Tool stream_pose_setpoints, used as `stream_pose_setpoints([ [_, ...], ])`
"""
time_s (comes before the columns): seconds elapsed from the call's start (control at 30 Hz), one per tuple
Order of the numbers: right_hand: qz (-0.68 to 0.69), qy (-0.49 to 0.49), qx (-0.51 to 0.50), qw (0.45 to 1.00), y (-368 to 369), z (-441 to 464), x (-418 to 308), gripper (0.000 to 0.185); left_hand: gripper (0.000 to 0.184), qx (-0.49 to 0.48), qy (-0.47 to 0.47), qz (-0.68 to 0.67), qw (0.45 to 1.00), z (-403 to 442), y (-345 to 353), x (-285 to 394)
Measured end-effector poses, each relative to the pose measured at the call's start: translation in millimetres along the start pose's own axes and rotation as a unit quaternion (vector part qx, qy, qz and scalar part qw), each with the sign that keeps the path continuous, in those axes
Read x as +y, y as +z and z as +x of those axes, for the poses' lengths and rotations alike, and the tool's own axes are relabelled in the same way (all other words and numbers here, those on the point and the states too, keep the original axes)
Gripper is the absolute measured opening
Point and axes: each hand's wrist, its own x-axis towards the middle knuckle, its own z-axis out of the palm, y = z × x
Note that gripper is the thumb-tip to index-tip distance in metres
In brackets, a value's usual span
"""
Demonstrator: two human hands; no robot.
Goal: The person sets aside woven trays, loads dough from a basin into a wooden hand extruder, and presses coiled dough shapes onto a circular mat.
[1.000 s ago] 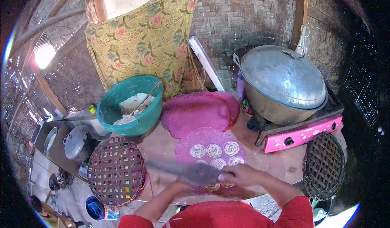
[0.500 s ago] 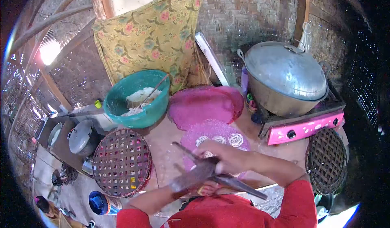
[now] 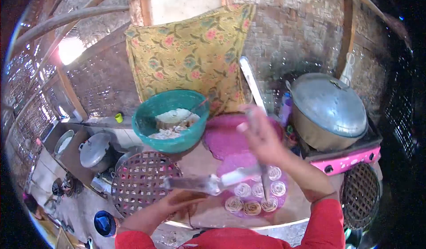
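My left hand [image 3: 188, 197] is closed under the barrel of a wooden dough press [image 3: 188, 184], which lies level in front of me. A pale, dough-coated plunger [image 3: 239, 176] sticks out of the barrel's right end. It meets a dark crosswise handle [image 3: 266, 184] with a tapered lower end. My right hand [image 3: 266, 142], blurred by motion, is closed around the upper part of that handle. Below the press, several white coils of dough strands [image 3: 278, 188] lie on a pink perforated mat [image 3: 242, 161]. One coil [image 3: 252, 208] in the front row looks browner.
A green basin [image 3: 171, 145] of white dough stands behind, beside stacked pink mats [image 3: 226, 136]. A lidded pot [image 3: 328, 111] sits on a pink stove [image 3: 350, 160] at right. Woven trays [image 3: 144, 182] flank the table. A person [image 3: 40, 213] shows at lower left.
The press has turned from slanted to level, and its pale plunger now shows outside the barrel. My right hand has moved up and away from my left. The head view has shifted.
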Motion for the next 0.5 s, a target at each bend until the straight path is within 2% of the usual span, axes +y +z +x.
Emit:
stream_pose_setpoints([
  [0.03, 0.061, 0.059, 0.061, 0.995, -6.0, 11.4, 3.3, 0.038, 0.045, 0.078, -0.079, -0.152, 0.982, -6.8, -11.2, -1.6],
  [0.07, 0.131, 0.111, 0.131, 0.976, -12.2, 25.1, 1.6, 0.035, 0.045, 0.138, -0.007, 0.009, 0.990, -4.7, -26.4, -8.1],
  [0.1, 0.201, 0.149, 0.206, 0.946, -18.3, 38.9, -0.1, 0.032, 0.042, 0.177, 0.107, 0.195, 0.959, 8.6, -49.0, -7.5],
  [0.13, 0.283, 0.104, 0.277, 0.912, -14.4, 58.5, 7.3, 0.027, 0.039, 0.258, 0.196, 0.379, 0.867, 21.9, -71.7, -6.7],
  [0.2, 0.488, 0.037, 0.337, 0.805, 3.4, 92.4, 30.4, 0.015, 0.034, 0.190, 0.310, 0.109, 0.925, 26.2, -86.3, 14.3],
  [0.23, 0.478, 0.059, 0.406, 0.777, 27.2, 108.6, 38.9, 0.017, 0.032, 0.142, 0.356, -0.020, 0.924, 28.4, -93.5, 24.8],
  [0.27, 0.465, 0.079, 0.472, 0.745, 58.7, 126.5, 39.5, 0.021, 0.032, 0.146, 0.362, -0.022, 0.920, 21.9, -73.5, 52.4],
  [0.3, 0.562, 0.137, 0.427, 0.695, 88.2, 138.9, 43.1, 0.029, 0.035, 0.168, 0.467, -0.057, 0.866, 17.8, -61.2, 74.8],
  [0.33, 0.622, 0.157, 0.320, 0.697, 125.4, 147.1, 42.9, 0.034, 0.037, 0.185, 0.565, -0.090, 0.799, 15.1, -62.1, 87.0],
  [0.37, 0.654, 0.166, 0.253, 0.693, 162.7, 156.1, 53.5, 0.040, 0.042, 0.201, 0.585, -0.054, 0.783, 15.3, -100.6, 72.9],
  [0.4, 0.636, 0.221, 0.175, 0.718, 195.1, 164.1, 69.1, 0.044, 0.039, 0.196, 0.648, -0.056, 0.734, 0.6, -112.2, 85.7],
  [0.43, 0.673, 0.254, 0.156, 0.677, 216.7, 172.0, 36.2, 0.046, 0.037, 0.187, 0.706, -0.056, 0.681, -14.0, -123.7, 98.5],
  [0.47, 0.601, 0.324, 0.040, 0.729, 233.1, 171.7, 50.9, 0.048, 0.039, 0.244, 0.718, -0.122, 0.640, -30.3, -127.2, 112.9],
  [0.5, 0.417, 0.291, -0.065, 0.858, 251.6, 177.3, 84.7, 0.046, 0.036, 0.341, 0.741, -0.088, 0.571, -44.4, -127.0, 127.8],
])
